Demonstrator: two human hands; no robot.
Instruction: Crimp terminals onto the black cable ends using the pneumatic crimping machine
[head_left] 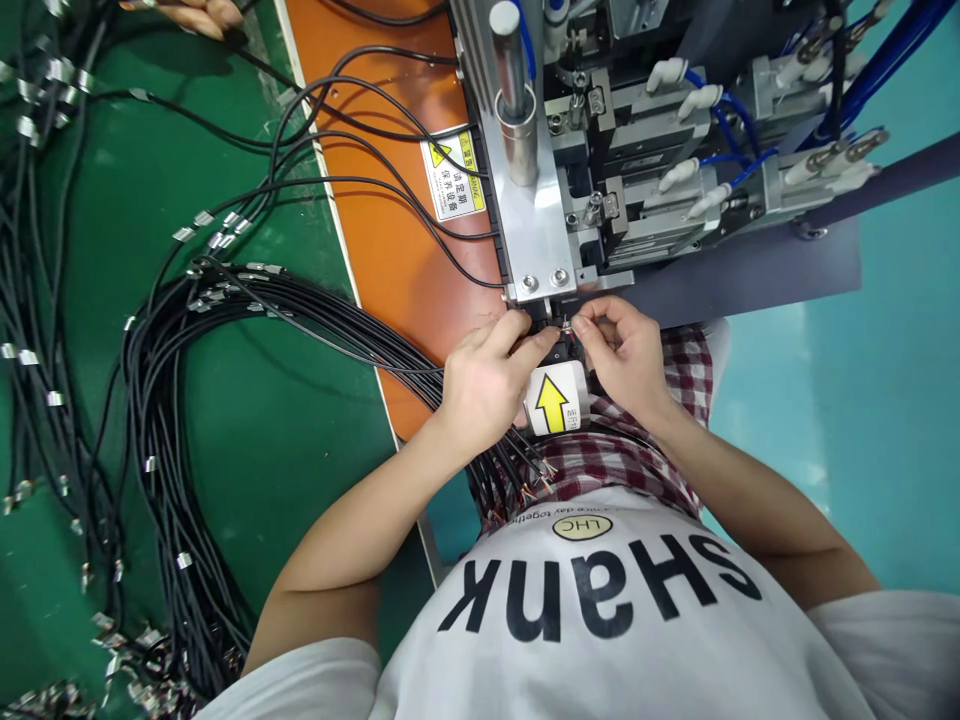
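My left hand point(484, 385) is at the near end of the machine's metal rail, with its thumb and index finger closed at a small black slot. Opposite it, my right hand point(626, 358) pinches thin coloured wires point(573, 336), close to my left fingertips. What exactly the left fingers grip is hidden by them. A bundle of black cables point(390, 350) runs beneath my left hand. Its stripped ends point(541, 478) show several coloured wires near my lap. Just below the fingers is a metal block with a yellow arrow label point(553, 400).
The machine point(645, 160) carries air cylinders and blue tubes. Several black cables enter its left side over an orange board point(375, 130) with a warning label point(454, 176). More bundled cables point(165, 430) cover the green mat point(315, 460). Another person's hand point(199, 15) is at top left.
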